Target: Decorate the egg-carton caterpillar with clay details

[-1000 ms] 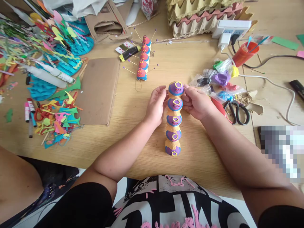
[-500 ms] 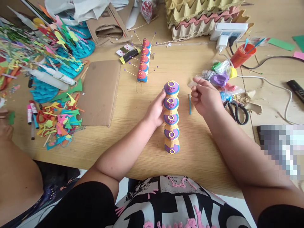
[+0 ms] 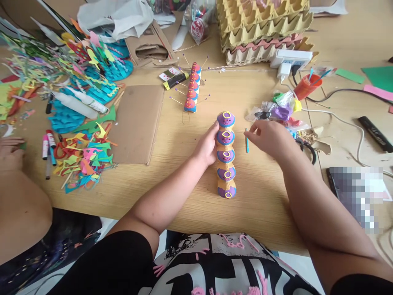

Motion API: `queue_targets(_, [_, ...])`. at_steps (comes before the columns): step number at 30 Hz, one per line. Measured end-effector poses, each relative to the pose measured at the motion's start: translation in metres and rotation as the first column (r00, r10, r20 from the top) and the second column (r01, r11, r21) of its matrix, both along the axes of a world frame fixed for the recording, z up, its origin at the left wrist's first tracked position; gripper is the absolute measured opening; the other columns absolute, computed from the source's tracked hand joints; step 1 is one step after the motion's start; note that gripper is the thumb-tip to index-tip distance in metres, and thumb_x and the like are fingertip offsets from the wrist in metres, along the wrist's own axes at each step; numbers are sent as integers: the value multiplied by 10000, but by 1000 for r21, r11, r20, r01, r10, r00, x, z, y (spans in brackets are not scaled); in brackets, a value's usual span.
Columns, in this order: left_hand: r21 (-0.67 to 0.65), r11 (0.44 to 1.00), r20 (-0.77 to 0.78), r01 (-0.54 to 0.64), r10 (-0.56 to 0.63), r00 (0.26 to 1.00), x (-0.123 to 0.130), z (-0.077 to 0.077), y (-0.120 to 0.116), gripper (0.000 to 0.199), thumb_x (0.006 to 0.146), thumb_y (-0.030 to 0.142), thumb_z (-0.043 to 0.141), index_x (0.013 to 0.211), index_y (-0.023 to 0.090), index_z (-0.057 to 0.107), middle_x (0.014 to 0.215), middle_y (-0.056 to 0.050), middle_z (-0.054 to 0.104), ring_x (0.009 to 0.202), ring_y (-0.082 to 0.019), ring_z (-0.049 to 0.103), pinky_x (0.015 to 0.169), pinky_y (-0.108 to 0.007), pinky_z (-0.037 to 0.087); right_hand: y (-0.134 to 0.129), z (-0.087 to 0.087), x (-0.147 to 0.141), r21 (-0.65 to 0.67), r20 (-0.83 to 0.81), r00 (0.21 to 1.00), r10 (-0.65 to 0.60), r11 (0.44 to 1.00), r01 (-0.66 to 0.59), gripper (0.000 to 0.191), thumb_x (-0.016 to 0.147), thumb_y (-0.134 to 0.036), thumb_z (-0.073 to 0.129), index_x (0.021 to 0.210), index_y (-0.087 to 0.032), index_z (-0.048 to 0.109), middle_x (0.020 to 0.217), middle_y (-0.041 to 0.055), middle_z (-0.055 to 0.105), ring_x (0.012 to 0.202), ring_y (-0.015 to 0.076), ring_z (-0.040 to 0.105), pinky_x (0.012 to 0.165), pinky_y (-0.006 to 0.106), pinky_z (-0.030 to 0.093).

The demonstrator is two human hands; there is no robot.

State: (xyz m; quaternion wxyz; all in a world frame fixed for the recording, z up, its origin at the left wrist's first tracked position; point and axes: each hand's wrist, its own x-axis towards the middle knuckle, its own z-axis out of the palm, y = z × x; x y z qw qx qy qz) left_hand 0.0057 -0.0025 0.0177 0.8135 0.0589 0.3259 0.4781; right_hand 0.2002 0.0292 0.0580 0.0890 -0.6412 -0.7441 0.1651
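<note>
A strip of egg-carton cups (image 3: 226,155), painted purple, blue and orange with yellow rings, lies lengthwise in front of me. My left hand (image 3: 208,144) holds its far left side, the thumb on the edge near the top cup. To the right of the strip, my right hand (image 3: 266,138) is over the table with thumb and forefinger brought together at the top end of a small blue stick (image 3: 247,141). Whether the fingertips grip the stick is hard to make out. Farther back stands a red and blue strip (image 3: 192,88) with purple-tipped sticks poking out.
Cardboard (image 3: 136,123), paper scraps (image 3: 89,157) and markers (image 3: 49,149) are on the left. Egg trays (image 3: 264,28), a power strip (image 3: 291,59), an orange cup (image 3: 308,87), clay bags (image 3: 281,110) and scissors (image 3: 310,151) are behind and right. Another person's hand (image 3: 10,153) is at far left.
My right hand has turned down and its fingertips have come to the top of the blue stick. My left hand still holds the painted strip. The whole view has shifted slightly.
</note>
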Motion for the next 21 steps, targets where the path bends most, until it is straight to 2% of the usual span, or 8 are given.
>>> queue_targets(2, [89,996,-23,13,-11,1000,-1,-1,0,434,1108,499,437,902,194,667,641,19,679,520,-126,652,545,-234,512,-7,-2,-8,-22,212,977,14,1000,-10,262,943,-380,624,991,-159,758,1035,177,797,999,332,719,771,382,472])
queue_targets(4, [113,993,-53,26,-20,998,-1,-3,0,449,1097,530,457,884,188,655,651,12,688,520,-131,657,541,-239,520,-12,-6,-16,-64,316,948,38,998,-19,291,968,-285,538,1062,-121,759,1109,211,803,1056,349,739,784,381,477])
queue_targets(8, [151,988,-64,20,-11,998,-1,-4,0,466,1036,618,561,868,192,643,647,25,675,499,-126,636,523,-244,524,-11,-11,-19,-92,311,950,29,996,0,220,907,-229,559,964,-140,752,1044,194,806,1000,328,740,744,369,452])
queue_targets(10, [150,988,-50,21,-13,999,-1,-4,0,482,1019,645,575,852,197,635,645,28,668,495,-127,629,519,-250,521,-9,-11,-14,-82,213,976,46,996,-29,127,862,-261,617,831,-180,711,932,155,789,898,295,711,702,362,421])
queue_targets(13, [140,990,-18,28,-26,1000,-2,-4,0,479,1013,642,588,820,205,614,624,36,645,485,-124,608,520,-249,496,-10,-14,-1,-72,-119,992,40,996,-49,103,779,-236,675,703,-224,606,738,53,702,691,199,598,631,330,371])
queue_targets(16, [133,991,18,33,-36,999,-4,-4,0,468,1002,638,612,816,208,620,613,39,631,484,-122,590,531,-249,474,-17,-20,7,-186,-571,817,-78,982,-36,157,752,-190,684,897,-244,656,626,-46,606,536,122,454,549,279,304])
queue_targets(18, [127,992,29,21,-25,999,-4,-4,0,470,997,643,616,818,209,626,617,39,630,485,-122,581,536,-250,465,-26,-24,10,-298,-665,719,-202,955,-6,139,764,-209,687,895,-243,718,599,-52,569,496,101,359,504,268,223])
queue_targets(21, [102,995,27,-4,1,1000,-4,-3,1,461,1002,632,617,817,210,632,624,37,629,497,-122,571,560,-256,463,-42,-28,12,-444,-692,650,-314,895,-41,63,776,-273,749,771,-224,789,610,-2,605,544,118,405,502,277,238])
